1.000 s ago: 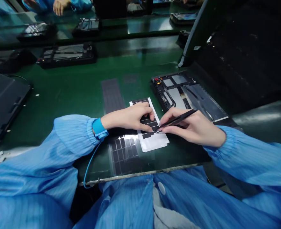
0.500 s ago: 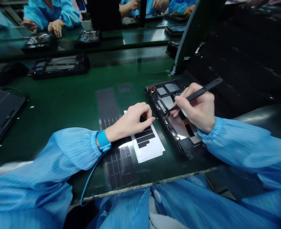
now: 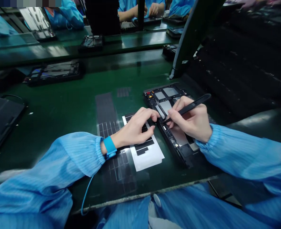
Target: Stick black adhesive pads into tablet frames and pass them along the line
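My right hand grips black tweezers like a pen. Their tip meets the inside of an opened tablet-like device, near its left edge, beside a black cable. Silvery plates and small circuit parts show in the device; my right hand covers part of it. Above a white sheet of black stickers, my left hand is open, thumb and index finger apart. Its index fingertip reaches the device's left edge, close to the tweezer tip. A blue wrist strap with a cord circles my left wrist.
Clear strips with dark rectangles lie left of the sheet. Another opened device lies farther back, and a dark panel at the left. A slanted post stands behind my right hand. Co-workers in blue sleeves sit across the table.
My left hand has moved right to the device's edge, and its thumb and index finger have spread. My right hand and the tweezers have shifted slightly left and down. A co-worker across has raised an opened device.
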Tool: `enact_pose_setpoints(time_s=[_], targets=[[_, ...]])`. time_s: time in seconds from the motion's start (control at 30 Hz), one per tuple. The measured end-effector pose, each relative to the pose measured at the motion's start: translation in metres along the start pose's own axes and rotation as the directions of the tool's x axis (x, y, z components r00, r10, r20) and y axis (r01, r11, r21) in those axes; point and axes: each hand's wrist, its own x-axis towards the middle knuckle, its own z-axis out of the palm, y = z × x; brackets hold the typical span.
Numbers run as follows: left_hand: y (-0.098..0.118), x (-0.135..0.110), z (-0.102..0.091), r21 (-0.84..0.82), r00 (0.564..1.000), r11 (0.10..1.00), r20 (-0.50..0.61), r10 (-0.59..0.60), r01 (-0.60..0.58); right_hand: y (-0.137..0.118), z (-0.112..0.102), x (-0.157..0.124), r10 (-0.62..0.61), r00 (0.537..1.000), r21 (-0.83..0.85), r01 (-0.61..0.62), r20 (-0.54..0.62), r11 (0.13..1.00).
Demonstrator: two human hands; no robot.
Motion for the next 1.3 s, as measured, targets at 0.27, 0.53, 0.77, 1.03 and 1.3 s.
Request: enact_pose_setpoints(time_s=[0.27,0.53,0.77,1.03,1.3], targets=[[0.006,0.001,0.0,0.119,0.986,0.99,0.158,0.053,-0.072,-0.003,-0.005,-0.005,-0.199,0.98,-0.053,0.199,-0.003,0.979],[0.001,0.016,-0.03,0.393,0.991,0.919,0.136,-0.016,-0.039,-0.016,-0.003,0.074,0.091,0.996,0.218,-0.09,0.006,0.972],[-0.085,0.029,-0.113,0.508,0.819,0.679,-0.101,-0.564,0.53,-0.016,0.044,0.066,0.023,0.881,0.314,-0.193,0.473,0.93],[-0.11,0.054,-0.105,0.623,0.771,0.654,0.124,-0.625,0.43,-0.015,0.05,0.049,-0.094,0.703,0.123,0.009,0.705,0.992],[-0.108,0.062,-0.104,0.603,0.745,0.67,0.178,-0.643,0.434,-0.013,0.051,0.048,-0.033,0.68,0.031,0.015,0.733,0.999]])
